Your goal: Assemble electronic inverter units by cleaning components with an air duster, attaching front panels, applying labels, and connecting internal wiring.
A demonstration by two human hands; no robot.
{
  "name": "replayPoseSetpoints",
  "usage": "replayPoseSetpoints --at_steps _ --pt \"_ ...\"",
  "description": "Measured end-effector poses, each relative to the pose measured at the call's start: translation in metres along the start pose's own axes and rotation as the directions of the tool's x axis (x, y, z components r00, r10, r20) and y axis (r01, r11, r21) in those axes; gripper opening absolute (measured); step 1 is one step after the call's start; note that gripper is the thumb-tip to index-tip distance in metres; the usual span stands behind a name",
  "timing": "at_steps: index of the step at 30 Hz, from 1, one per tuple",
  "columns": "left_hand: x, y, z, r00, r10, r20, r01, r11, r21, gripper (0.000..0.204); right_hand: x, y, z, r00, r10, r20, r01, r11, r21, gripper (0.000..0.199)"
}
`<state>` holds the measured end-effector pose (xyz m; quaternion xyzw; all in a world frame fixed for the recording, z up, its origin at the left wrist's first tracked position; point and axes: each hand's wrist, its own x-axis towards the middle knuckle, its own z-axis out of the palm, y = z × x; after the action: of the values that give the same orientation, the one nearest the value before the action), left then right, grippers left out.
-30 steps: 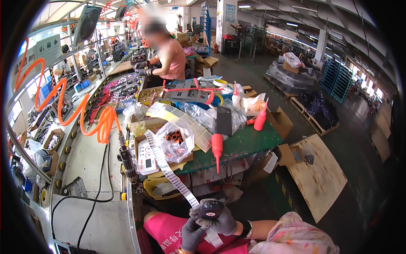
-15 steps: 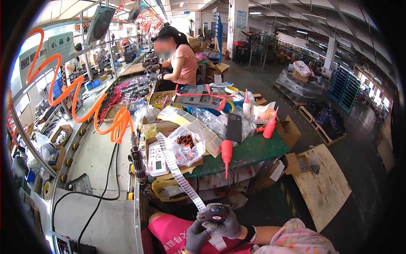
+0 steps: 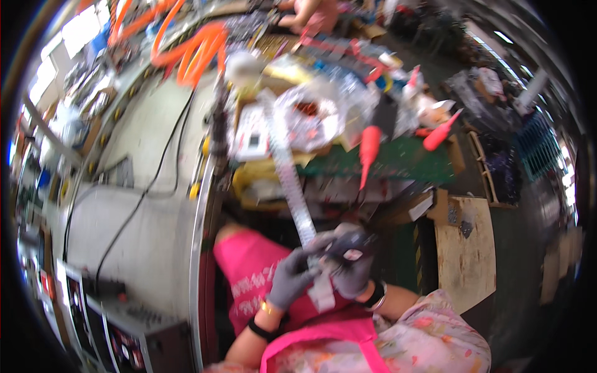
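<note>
My right hand [image 3: 352,277], in a grey glove, is closed round a dark, glossy, rounded thing [image 3: 351,244] with a small light oval mark; blur hides its kind. Close against it, my left hand [image 3: 291,278], also grey-gloved, has its fingers bent at the label strip [image 3: 292,189], beside the dark thing's left side. This long white strip runs down from the green bench to my hands. A short white tail [image 3: 321,294] hangs below them. The fingertips are smeared and partly hidden, so the left hand's exact hold is unclear. Both hands are above my pink apron [image 3: 249,267].
A green bench [image 3: 410,163] ahead carries red squeeze bottles [image 3: 369,149], a clear bag [image 3: 320,127] and boxes. At left is a pale conveyor table [image 3: 149,236] with black cables [image 3: 152,186]. An orange coiled hose [image 3: 202,53] hangs above. A person [image 3: 320,15] works beyond.
The view has tilted downward, so the bench and tables appear higher and my forearms and apron show more. The dark thing remains in my right hand, with my left hand beside it.
</note>
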<state>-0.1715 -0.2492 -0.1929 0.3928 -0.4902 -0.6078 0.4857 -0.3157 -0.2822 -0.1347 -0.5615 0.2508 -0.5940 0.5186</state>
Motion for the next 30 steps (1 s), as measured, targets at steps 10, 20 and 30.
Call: replayPoseSetpoints --at_steps 10,20,30 --pt "0.000 -0.001 0.003 0.999 -0.032 -0.021 0.030 0.995 -0.098 0.044 -0.001 0.011 0.007 0.999 -0.035 0.013 0.033 0.994 0.105 0.059" --pt "0.000 -0.006 0.004 0.998 -0.057 -0.028 0.046 0.957 -0.286 0.046 -0.003 0.014 0.002 0.998 -0.017 0.062 0.005 0.983 0.183 0.057" --pt "0.000 -0.001 -0.001 0.982 -0.190 0.010 0.190 0.974 -0.120 0.045 0.007 0.020 0.012 0.999 0.042 0.025 -0.046 0.983 0.179 0.051"
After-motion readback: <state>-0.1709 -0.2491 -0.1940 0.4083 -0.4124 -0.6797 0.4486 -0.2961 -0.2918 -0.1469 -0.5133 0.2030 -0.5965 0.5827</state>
